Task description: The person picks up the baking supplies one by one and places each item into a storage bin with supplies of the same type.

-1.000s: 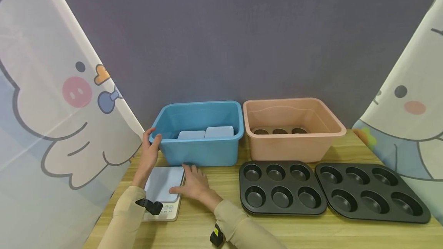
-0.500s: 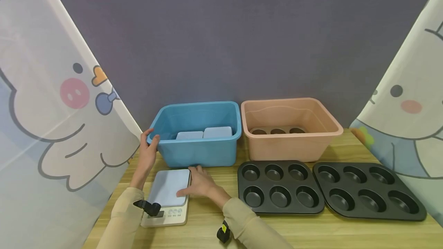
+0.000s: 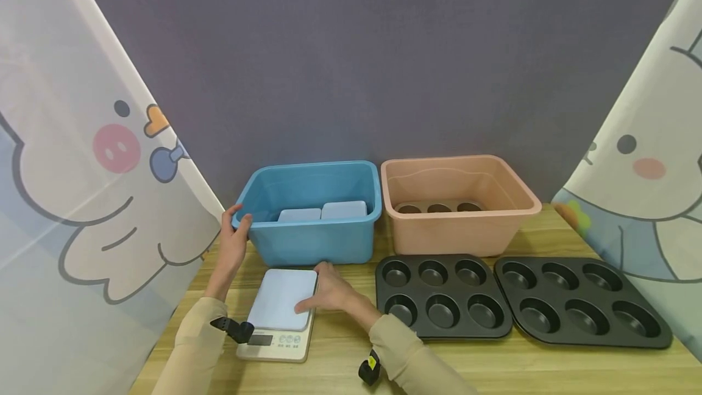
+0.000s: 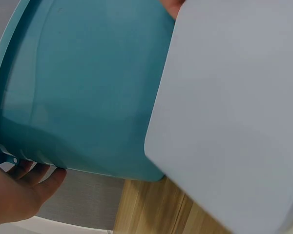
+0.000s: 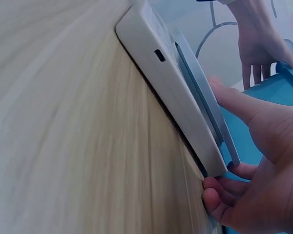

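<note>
Your left hand grips the front-left corner of the light-blue plastic tub, fingers at the side rim and thumb at the front. Your right hand is clamped on the cream plastic kitchen scale, thumb on the right edge of its pale blue-white rectangular top plate, other fingers at the far right corner. Your two hands are apart from each other. The scale lies on the yellowish wood-grain table, just in front of the blue tub, its small dark display towards you. Two pale, round-cornered flat slabs sit side by side inside that tub. Just right of it stands a peach-pink plastic tub, a row of dark round cups partly visible inside. In front of the pink tub and to its right, two black six-cup muffin tins lie side by side. Behind everything hangs a dark grey cloth backdrop, with cartoon-printed pale cloth at both sides
</note>
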`<state>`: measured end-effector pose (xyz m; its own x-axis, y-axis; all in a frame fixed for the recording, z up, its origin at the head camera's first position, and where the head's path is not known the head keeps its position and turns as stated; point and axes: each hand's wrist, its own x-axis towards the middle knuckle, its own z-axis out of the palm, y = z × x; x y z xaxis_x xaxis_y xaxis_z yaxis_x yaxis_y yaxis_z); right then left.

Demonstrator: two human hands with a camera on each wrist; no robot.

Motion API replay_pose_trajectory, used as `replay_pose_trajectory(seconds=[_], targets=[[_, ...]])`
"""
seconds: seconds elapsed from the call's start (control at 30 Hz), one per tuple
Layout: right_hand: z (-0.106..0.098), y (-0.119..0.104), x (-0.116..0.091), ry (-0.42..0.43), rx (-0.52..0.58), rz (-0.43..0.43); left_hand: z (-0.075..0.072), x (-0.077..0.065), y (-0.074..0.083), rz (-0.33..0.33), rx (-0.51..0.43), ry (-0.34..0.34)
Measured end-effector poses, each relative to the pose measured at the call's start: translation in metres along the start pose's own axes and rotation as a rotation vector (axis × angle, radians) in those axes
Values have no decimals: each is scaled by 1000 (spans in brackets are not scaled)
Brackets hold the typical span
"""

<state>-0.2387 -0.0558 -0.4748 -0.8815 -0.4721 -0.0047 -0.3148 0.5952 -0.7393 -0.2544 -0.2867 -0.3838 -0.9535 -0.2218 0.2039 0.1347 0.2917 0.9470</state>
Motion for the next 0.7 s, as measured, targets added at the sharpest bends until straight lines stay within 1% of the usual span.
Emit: replay_pose_trajectory(seconds=[0.07,0.13,0.33,0.43,0.53,0.7], targets=[[-3,3,-2,-3,31,3,0,-2,3,4,-4,-1],[-5,5,-4,-9,61,4,0,-1,1,9,-11,2],[-14,8,-9,-17,121,11,-2,10,-21,31,-12,6],[-19,9,-11,-2,146,1,-2,13,-27,43,-4,4],[-23,9,-13,19,156,-23,-2,13,-28,45,2,9],[-29,8,-16,46,139,-48,0,12,-25,52,-1,18]])
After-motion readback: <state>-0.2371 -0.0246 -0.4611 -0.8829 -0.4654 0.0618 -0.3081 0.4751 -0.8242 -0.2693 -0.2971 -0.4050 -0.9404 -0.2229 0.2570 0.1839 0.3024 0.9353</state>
